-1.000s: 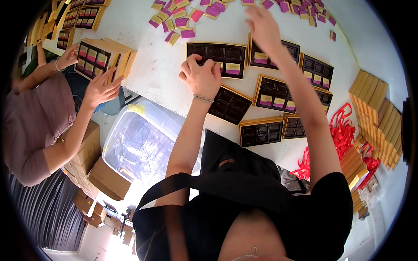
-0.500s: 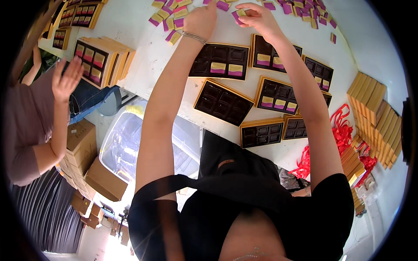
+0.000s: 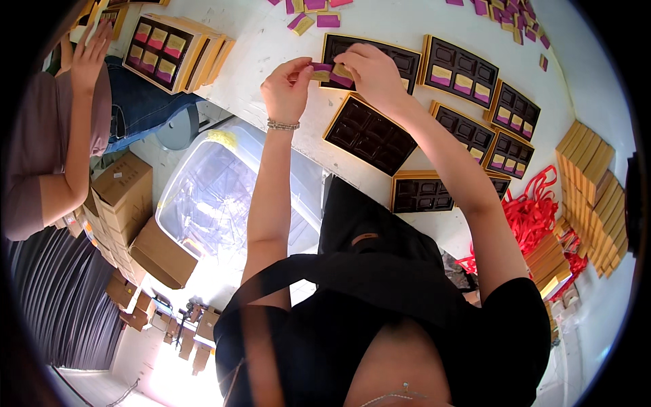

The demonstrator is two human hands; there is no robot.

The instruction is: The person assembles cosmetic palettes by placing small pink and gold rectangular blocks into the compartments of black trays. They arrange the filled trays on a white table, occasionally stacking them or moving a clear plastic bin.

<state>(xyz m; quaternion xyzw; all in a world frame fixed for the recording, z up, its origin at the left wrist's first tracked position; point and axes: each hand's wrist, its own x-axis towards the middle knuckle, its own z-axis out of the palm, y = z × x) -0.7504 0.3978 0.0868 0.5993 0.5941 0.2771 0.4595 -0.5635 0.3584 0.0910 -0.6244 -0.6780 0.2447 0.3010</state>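
Note:
My left hand [image 3: 287, 89] pinches a small purple-and-gold wrapped piece [image 3: 319, 70] between thumb and fingers. Close beside it, my right hand [image 3: 371, 76] grips a similar wrapped piece [image 3: 342, 76]. Both hands are over the near left part of a dark, gold-edged box [image 3: 401, 57] with moulded compartments, which my right hand partly hides. Nearer me lies another such box [image 3: 371, 134], its compartments bare. To the right, a box [image 3: 460, 71] has three wrapped pieces in its near row.
More partly filled boxes [image 3: 515, 108] sit on the white table [image 3: 237, 74]. Loose wrapped pieces [image 3: 302, 23] lie at the far side. Red ribbon [image 3: 529, 217] and stacked gold boxes [image 3: 586, 163] are at right. Filled boxes [image 3: 159, 47] and a co-worker's hand [image 3: 90, 57] are at left.
Both hands have come back from the loose pieces at the far side to the box, each with a wrapped piece. The co-worker's hand has moved away from the filled box. My view has shifted.

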